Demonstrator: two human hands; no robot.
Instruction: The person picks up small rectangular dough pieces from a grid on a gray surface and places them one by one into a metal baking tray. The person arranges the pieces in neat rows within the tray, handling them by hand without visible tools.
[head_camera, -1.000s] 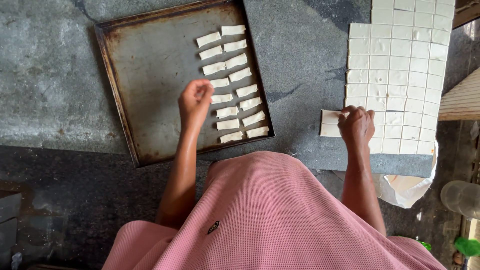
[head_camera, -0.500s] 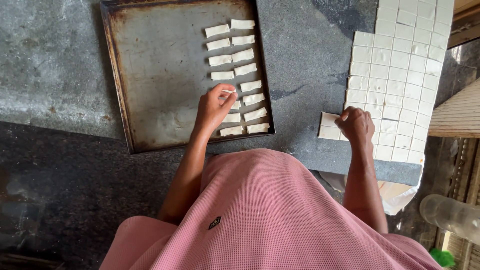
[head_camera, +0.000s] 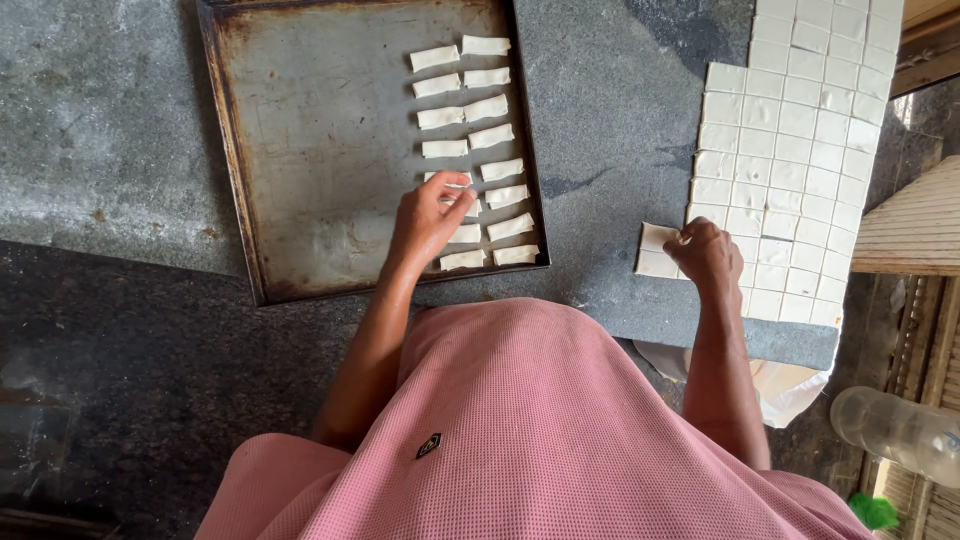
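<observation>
Here, pale folded dough piece (head_camera: 455, 184), small and oblong, pinched in left hand (head_camera: 425, 220) grip over tray (head_camera: 300, 150), amid two rows. Right hand (head_camera: 705, 252) grip narrow, fingertips on a cut square (head_camera: 655, 238) beside scored sheet (head_camera: 790, 150) on surface (head_camera: 610, 120).

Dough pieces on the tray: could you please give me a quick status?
Left hand setting folded dough piece on tray. Right hand on cut dough squares. Nothing in the way.
</observation>
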